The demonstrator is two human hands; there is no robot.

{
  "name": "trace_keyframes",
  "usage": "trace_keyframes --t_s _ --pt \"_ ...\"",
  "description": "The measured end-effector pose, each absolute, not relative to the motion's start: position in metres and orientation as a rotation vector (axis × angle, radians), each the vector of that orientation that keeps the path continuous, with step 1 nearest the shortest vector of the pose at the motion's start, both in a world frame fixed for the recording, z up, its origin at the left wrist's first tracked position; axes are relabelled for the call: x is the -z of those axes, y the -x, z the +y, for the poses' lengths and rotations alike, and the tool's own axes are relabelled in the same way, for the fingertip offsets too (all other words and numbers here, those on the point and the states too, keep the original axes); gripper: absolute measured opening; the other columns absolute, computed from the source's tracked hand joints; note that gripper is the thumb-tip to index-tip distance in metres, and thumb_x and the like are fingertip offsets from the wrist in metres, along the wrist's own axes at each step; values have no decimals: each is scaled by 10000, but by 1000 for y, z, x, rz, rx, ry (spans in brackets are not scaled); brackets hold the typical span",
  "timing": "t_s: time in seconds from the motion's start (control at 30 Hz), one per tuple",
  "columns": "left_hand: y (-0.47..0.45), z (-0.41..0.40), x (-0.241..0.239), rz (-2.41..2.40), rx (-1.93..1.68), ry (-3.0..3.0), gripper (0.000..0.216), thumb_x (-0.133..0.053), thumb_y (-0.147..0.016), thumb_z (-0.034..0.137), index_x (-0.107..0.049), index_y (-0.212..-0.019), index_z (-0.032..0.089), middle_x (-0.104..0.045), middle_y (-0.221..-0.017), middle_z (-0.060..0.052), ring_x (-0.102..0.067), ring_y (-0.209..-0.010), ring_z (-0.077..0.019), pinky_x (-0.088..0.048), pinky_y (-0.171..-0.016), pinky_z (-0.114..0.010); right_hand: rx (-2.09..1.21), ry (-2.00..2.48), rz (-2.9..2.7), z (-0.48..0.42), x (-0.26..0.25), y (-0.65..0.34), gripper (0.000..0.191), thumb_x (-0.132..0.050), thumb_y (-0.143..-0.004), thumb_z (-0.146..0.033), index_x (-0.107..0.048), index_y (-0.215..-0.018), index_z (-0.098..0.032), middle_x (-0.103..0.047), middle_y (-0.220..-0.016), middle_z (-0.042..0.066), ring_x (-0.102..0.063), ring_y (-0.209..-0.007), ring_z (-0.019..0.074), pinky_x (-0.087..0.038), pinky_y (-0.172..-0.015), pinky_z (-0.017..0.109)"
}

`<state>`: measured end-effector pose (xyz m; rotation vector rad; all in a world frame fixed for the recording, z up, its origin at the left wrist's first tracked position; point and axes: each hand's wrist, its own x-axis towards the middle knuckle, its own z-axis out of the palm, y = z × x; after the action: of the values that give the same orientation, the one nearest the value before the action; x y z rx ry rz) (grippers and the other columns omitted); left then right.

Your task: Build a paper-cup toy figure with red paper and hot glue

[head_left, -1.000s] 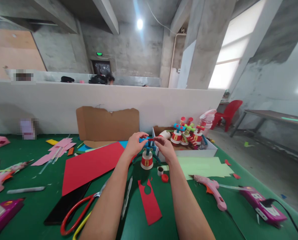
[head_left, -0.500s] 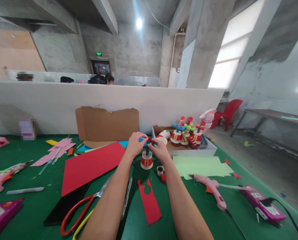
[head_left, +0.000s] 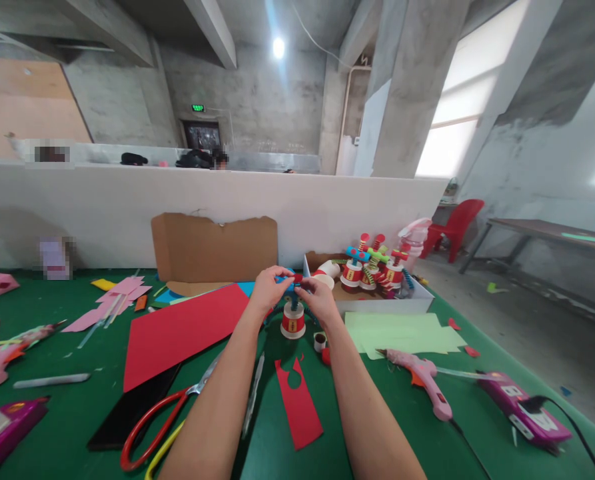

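We pinch the blue crosspiece [head_left: 291,283] from both sides, left hand [head_left: 270,288] and right hand [head_left: 318,298] both grasping it atop the little cup figure [head_left: 293,321] standing on the green table [head_left: 427,427]; seating it straight likely needs steady, even pressure

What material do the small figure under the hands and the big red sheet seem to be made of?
Small figure: probably a paper cup, matte white with a red band, topped by blue parts, perhaps foam. Big red sheet: likely matte craft foam or card, lying flat with clean cut edges.
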<state>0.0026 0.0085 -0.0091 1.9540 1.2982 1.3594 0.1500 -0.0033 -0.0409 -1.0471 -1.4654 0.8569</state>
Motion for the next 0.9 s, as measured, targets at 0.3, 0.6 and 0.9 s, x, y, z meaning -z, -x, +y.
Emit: trace_keyframes --t_s 0.3,0.6,0.9 --pt "0 11 14 1231 -1366 -1834 109 -647 -714 252 -708 -765 177 -730 -774 -32 -657 -741 -166 -510 -678 -273 -906 1025 -1417 -3 42 -151 256 -707 -695 -322 -713 -901 -169 -733 -916 70 -658 -877 218 -528 -790 345" --pt "-2 8 10 1248 -1333 -1805 95 -643 -725 223 -699 -777 166 -728 -789 -42 -664 -762 -172 -510 -705 -283 -904 1019 -1425 -4 41 -153 254 -711 -686 -313 -710 -896 -169 -731 -907 71 -656 -881 221 -522 -805 357" --pt "-1 6 8 1253 -1323 -1802 99 -634 -736 224 -698 -783 165 -733 -815 -48 -666 -784 -179 -515 -741 -300 -917 1027 -1422 -7 35 -152 247 -697 -685 -276 -712 -902 -160 -735 -934 76 -662 -893 219 -520 -835 370"
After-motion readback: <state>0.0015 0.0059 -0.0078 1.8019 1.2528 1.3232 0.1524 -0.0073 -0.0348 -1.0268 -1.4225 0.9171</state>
